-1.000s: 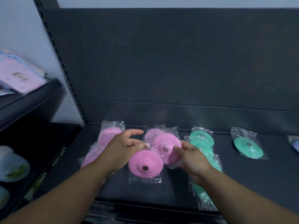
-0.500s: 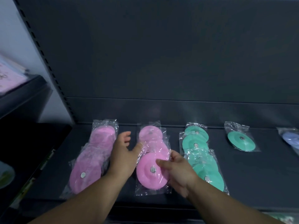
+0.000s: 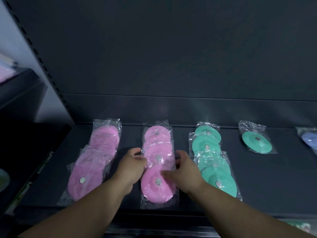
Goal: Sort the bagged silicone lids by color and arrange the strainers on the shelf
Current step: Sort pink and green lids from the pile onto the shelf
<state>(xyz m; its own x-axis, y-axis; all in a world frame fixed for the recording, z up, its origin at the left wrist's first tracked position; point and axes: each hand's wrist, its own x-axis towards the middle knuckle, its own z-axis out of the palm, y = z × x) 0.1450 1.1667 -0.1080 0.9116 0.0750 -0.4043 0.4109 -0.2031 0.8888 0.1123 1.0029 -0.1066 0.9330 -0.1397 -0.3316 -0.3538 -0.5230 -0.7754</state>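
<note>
Bagged silicone lids lie in rows on the dark shelf. A pink row is on the left and a second pink row runs down the middle. Right of that come a green row and a single green lid. My left hand touches the left edge of the middle pink row. My right hand touches its right edge, with the thumb resting on the front pink lid. Neither hand lifts anything. No strainer is in view.
A bagged blue lid is cut off at the right edge. The dark back panel rises behind the rows. A neighbouring dark shelf unit stands to the left. Bare shelf lies between the green row and the single green lid.
The lifted pink lid has been laid down at the front of the middle row. Both hands have moved in to flank that row. The view has tilted further down.
</note>
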